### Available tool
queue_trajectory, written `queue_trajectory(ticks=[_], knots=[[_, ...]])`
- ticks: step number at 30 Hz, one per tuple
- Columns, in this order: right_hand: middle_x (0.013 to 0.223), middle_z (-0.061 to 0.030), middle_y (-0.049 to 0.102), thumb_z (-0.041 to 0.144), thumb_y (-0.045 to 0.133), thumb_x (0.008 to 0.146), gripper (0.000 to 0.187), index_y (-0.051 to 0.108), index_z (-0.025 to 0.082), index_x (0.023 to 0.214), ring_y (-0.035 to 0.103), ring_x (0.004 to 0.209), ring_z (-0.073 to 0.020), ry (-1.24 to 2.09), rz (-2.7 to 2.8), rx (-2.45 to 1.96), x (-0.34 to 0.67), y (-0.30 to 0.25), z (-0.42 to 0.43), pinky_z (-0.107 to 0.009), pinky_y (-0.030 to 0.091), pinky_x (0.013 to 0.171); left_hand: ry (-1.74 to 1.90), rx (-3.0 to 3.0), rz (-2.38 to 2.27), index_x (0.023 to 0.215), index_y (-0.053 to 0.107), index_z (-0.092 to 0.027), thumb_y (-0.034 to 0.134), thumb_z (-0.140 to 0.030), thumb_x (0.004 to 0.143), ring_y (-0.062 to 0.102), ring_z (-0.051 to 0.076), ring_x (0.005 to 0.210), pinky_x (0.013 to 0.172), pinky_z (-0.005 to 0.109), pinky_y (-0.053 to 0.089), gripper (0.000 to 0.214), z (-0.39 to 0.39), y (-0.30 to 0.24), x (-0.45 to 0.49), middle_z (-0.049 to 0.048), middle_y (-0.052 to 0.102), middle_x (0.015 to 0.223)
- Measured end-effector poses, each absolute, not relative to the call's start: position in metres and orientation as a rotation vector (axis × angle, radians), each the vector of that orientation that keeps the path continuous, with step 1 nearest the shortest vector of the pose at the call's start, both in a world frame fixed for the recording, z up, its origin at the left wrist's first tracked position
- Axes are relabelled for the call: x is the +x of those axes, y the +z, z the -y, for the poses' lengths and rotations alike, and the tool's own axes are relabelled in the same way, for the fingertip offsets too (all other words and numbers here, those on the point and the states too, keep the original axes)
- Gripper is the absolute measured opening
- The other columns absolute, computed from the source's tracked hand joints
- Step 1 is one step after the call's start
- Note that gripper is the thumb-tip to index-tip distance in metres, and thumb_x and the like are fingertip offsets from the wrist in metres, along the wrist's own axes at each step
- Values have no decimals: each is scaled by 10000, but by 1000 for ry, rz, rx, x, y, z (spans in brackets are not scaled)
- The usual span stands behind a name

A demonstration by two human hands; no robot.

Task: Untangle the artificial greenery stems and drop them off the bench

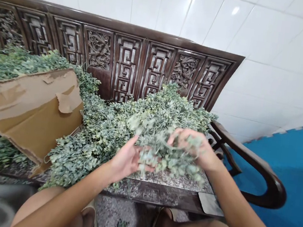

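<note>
A blurred sprig of small grey-green leaves (164,153), probably artificial, hangs between my hands above a large heap of the same foliage (93,150). My right hand (191,148) has its fingers curled into the sprig and grips it. My left hand (125,160) is open, with spread fingers against the sprig's lower left side. A torn brown cardboard sheet (29,109) lies on the heap to the left of my left hand.
The heap rests on a dark carved wooden bench (126,64), with a curved armrest (248,158) at right. A pale flat card (210,204) sits on the seat's front edge. Blue foam floor mats (284,174) lie right; white wall tiles (273,43) rise behind.
</note>
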State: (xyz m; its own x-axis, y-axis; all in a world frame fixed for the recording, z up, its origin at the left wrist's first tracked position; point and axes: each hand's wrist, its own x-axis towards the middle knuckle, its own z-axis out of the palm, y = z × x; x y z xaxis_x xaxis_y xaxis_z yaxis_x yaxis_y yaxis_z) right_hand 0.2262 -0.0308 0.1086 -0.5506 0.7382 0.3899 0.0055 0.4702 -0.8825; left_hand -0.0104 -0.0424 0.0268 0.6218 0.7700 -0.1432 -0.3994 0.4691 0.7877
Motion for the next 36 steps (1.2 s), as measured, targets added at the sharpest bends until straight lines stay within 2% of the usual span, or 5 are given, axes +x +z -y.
queue_trajectory(ticks=[4,8,15,23,36], knots=[[983,-53,686,129,634,817,82,664,187,867,624,908,-196,1187,2405,-658,206,101,56,-334,477,836,845,570,-648,1123,662,-192,628,-668,795,662,206,623,618,340,544,579,43,32,-24,58,693,748],[920,-27,635,21,563,715,240,648,182,871,584,860,-178,1056,2676,-795,202,89,58,-289,440,795,843,713,-721,1285,579,-217,855,-373,682,698,218,772,733,340,550,681,40,34,-28,53,723,897],[831,-24,590,68,527,770,127,563,186,803,545,780,-182,797,2804,-1136,216,46,29,-304,426,734,1049,1039,-807,1222,609,-237,827,-170,669,638,160,877,874,302,449,598,17,22,-29,23,708,987],[1398,-86,555,239,569,927,553,421,277,1458,544,1249,-243,996,2455,-1060,238,42,17,-462,421,1076,1172,1211,-1008,1204,605,-269,745,-204,742,610,206,1018,954,345,399,487,11,17,-32,44,691,1131],[1026,-48,688,336,628,923,203,618,211,1082,636,938,-197,1004,2188,-1056,197,13,12,-388,497,884,1306,916,-988,1194,575,-273,780,-198,710,641,180,1023,884,276,453,531,6,18,-31,16,704,1111]])
